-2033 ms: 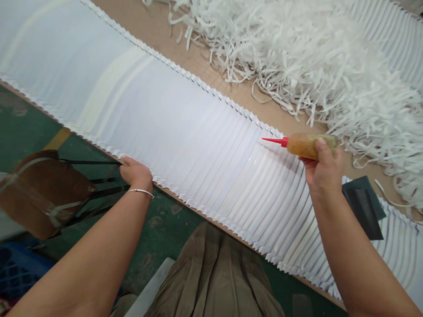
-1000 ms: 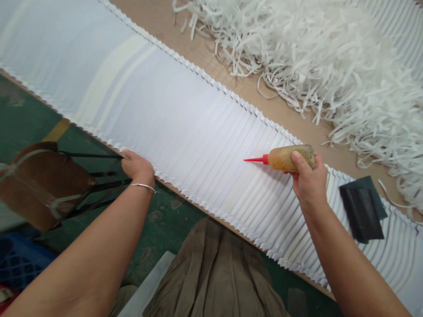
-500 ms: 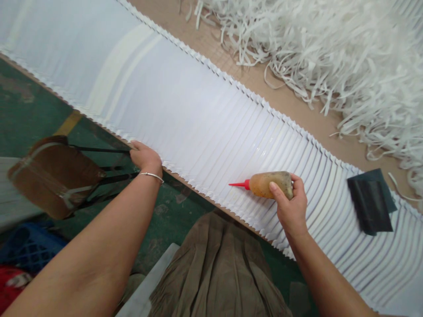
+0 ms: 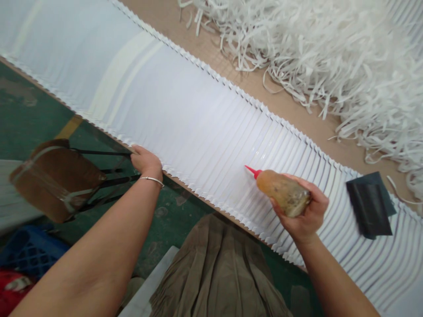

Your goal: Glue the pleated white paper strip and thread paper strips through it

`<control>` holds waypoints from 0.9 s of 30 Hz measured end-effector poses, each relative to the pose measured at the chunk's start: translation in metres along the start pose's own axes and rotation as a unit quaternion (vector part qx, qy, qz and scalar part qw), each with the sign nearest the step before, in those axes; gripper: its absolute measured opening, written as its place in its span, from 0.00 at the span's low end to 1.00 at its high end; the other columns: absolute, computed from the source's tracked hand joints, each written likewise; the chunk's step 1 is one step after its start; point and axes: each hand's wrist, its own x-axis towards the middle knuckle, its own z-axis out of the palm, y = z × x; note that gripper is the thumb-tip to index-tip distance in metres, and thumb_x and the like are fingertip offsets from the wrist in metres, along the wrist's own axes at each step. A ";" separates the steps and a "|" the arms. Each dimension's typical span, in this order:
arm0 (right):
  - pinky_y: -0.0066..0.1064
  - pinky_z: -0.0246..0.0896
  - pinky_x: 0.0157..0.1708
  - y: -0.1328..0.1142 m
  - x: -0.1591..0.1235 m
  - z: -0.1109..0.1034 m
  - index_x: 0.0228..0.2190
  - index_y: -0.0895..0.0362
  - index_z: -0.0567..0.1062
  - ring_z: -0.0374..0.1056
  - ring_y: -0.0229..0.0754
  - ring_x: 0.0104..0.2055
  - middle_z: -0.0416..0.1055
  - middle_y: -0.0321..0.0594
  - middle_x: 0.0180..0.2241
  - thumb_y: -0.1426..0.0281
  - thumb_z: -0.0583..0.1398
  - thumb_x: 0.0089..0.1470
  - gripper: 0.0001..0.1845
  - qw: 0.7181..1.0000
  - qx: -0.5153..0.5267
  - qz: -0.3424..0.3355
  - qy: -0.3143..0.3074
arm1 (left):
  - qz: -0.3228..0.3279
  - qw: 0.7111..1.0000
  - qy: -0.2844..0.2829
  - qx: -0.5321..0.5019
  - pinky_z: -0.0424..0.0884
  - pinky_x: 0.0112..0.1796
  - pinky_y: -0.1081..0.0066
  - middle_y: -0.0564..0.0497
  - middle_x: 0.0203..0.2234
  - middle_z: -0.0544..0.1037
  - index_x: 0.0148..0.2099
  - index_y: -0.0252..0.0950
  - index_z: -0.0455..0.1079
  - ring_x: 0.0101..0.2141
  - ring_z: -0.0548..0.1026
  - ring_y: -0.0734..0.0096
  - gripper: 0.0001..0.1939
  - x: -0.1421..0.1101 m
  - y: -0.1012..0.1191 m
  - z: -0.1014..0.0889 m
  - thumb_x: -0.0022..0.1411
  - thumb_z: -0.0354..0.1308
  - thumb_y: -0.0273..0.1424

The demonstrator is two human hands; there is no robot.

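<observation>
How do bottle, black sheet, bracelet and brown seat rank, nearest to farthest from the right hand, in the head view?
1. Bottle: held in the right hand
2. Black sheet: to its right
3. Bracelet: to its left
4. Brown seat: far left

One head-worn camera looks forward and down, apparently from close above the brown worktop point(image 4: 155, 17).

bare left hand point(image 4: 146, 161) and left forearm point(image 4: 99, 246), slim silver-coloured metal bangle point(image 4: 153, 179) around the wrist, bare right hand point(image 4: 307, 220) and right forearm point(image 4: 333, 275), loose olive-brown cloth garment point(image 4: 218, 273) in long folds
</observation>
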 end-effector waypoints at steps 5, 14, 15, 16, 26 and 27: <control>0.50 0.74 0.51 0.039 0.088 -0.010 0.47 0.51 0.70 0.75 0.49 0.49 0.72 0.40 0.46 0.58 0.74 0.46 0.30 0.967 0.043 0.131 0.216 | -0.004 1.000 0.002 0.021 0.67 0.59 0.50 0.17 0.56 0.74 0.55 0.13 0.71 0.59 0.74 0.39 0.32 -0.001 0.001 -0.001 0.81 0.34 0.37; 0.30 0.73 0.27 0.103 0.187 0.007 0.37 0.53 0.69 0.72 0.38 0.33 0.71 0.31 0.33 0.59 0.73 0.45 0.23 0.916 0.233 0.261 0.195 | -0.011 0.999 0.011 0.050 0.68 0.58 0.50 0.18 0.54 0.75 0.52 0.16 0.72 0.58 0.75 0.39 0.31 0.005 0.000 0.001 0.80 0.33 0.36; 0.30 0.73 0.27 0.105 0.190 0.009 0.36 0.53 0.69 0.72 0.38 0.33 0.70 0.31 0.32 0.58 0.73 0.46 0.23 0.917 0.234 0.261 0.189 | -0.012 0.998 0.012 0.055 0.69 0.58 0.50 0.18 0.54 0.75 0.51 0.16 0.73 0.58 0.76 0.39 0.31 0.005 0.000 0.001 0.80 0.34 0.35; 0.29 0.73 0.26 0.106 0.191 0.011 0.35 0.53 0.69 0.72 0.39 0.32 0.70 0.31 0.31 0.58 0.73 0.46 0.23 0.919 0.234 0.260 0.184 | -0.012 0.998 0.013 0.060 0.70 0.57 0.51 0.18 0.53 0.75 0.51 0.17 0.73 0.57 0.76 0.40 0.30 0.005 0.000 0.001 0.80 0.34 0.35; 0.31 0.75 0.28 0.109 0.187 0.020 0.35 0.53 0.69 0.72 0.38 0.32 0.71 0.31 0.32 0.60 0.74 0.44 0.23 0.925 0.218 0.262 0.169 | -0.003 0.998 0.012 0.060 0.71 0.54 0.55 0.18 0.51 0.76 0.48 0.18 0.72 0.54 0.78 0.42 0.29 0.003 0.001 0.000 0.80 0.34 0.34; 0.31 0.74 0.27 0.106 0.184 0.020 0.35 0.53 0.69 0.72 0.38 0.32 0.71 0.31 0.32 0.59 0.74 0.44 0.24 0.927 0.215 0.261 0.166 | 0.000 0.998 0.012 0.059 0.71 0.53 0.55 0.18 0.51 0.76 0.49 0.18 0.72 0.54 0.78 0.42 0.29 0.003 0.001 0.000 0.80 0.34 0.34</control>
